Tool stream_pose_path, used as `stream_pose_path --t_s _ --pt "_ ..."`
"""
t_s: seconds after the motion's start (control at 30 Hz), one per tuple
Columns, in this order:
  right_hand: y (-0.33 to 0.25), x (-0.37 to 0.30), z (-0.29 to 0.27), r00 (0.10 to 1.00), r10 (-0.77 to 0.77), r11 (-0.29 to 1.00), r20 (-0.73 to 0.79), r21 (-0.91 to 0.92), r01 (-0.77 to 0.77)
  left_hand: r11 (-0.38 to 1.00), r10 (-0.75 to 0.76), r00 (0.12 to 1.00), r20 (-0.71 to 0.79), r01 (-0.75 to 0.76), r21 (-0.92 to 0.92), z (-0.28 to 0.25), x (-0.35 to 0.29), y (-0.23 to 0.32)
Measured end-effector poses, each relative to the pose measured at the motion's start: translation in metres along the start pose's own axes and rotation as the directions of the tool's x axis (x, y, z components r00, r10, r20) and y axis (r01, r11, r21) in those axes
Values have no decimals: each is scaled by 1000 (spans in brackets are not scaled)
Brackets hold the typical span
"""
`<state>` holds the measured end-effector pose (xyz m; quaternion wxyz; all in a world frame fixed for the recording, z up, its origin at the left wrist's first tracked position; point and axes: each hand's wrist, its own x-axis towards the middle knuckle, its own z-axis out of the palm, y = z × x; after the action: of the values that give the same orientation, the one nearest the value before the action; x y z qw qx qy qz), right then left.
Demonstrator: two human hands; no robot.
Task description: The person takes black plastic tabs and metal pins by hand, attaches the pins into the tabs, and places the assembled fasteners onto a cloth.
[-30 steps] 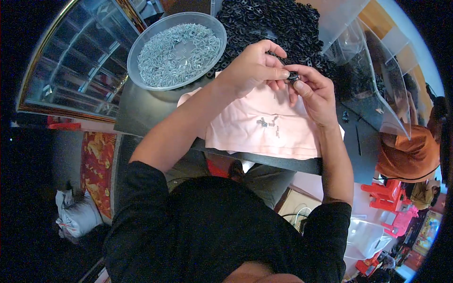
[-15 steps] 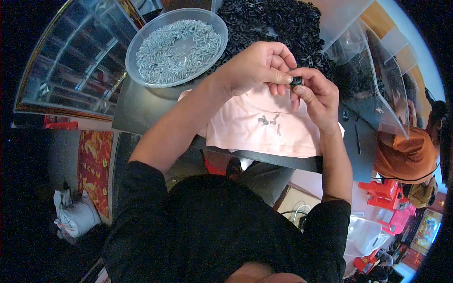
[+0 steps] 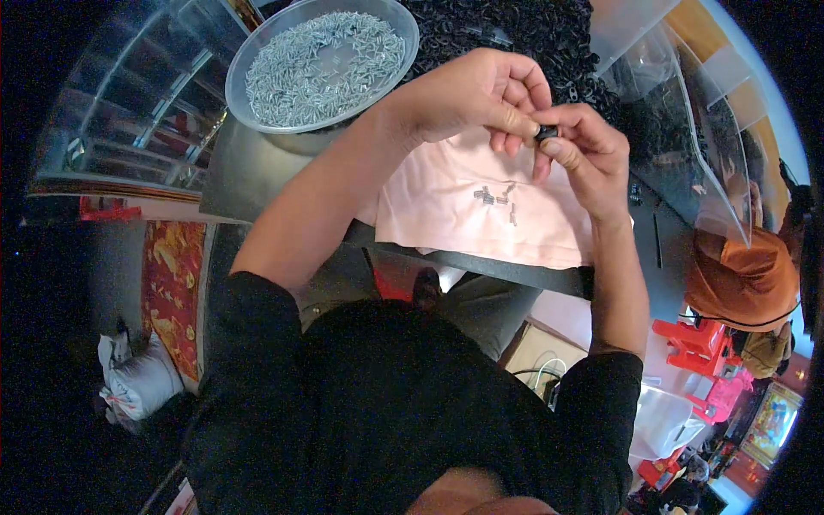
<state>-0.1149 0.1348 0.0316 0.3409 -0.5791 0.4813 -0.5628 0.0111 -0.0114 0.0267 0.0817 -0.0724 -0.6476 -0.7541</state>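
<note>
A small black part (image 3: 547, 132), probably plastic, is held above a pale pink cloth (image 3: 429, 215) at the front of the dark table. My right hand (image 3: 592, 154) pinches it between thumb and fingers. From the other side, my left hand (image 3: 493, 94) presses its thumb tip against the same part, its fingers curled. Whether a tiny piece sits between the left fingertips is hidden. Several small silvery spring-like metal pieces (image 3: 493, 197) lie on the cloth below the hands.
A clear round bowl (image 3: 236, 94) of small metal pieces stands at the back left. Behind my hands spreads a heap of black parts (image 3: 549, 43). Clear plastic panels (image 3: 687, 112) rise at the right, with an orange-brown covered thing (image 3: 742, 275) and red stools (image 3: 699, 343) beyond.
The bowl, cloth and table have shifted upward in the picture as the view tilted. Both hands stay together on the black part, which has turned slightly.
</note>
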Motion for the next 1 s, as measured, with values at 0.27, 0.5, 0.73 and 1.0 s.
stream_pose_path --t_s 0.27,0.5,0.73,1.0 --pt "-70 -8 -77 752 -479 780 -453 -612 128 938 24 952 -306 84 335 -10 8 -18" --pt "-70 -20 -193 798 -487 61 -355 -925 -374 425 109 992 -58 6 905 4 6 -34" --pt "-41 3 -80 755 -646 222 -111 -974 47 363 -56 996 -74 90 928 8 8 -31" --pt "33 27 -31 983 145 639 -112 -748 -179 623 251 862 -441 205 755 -23 9 -25"
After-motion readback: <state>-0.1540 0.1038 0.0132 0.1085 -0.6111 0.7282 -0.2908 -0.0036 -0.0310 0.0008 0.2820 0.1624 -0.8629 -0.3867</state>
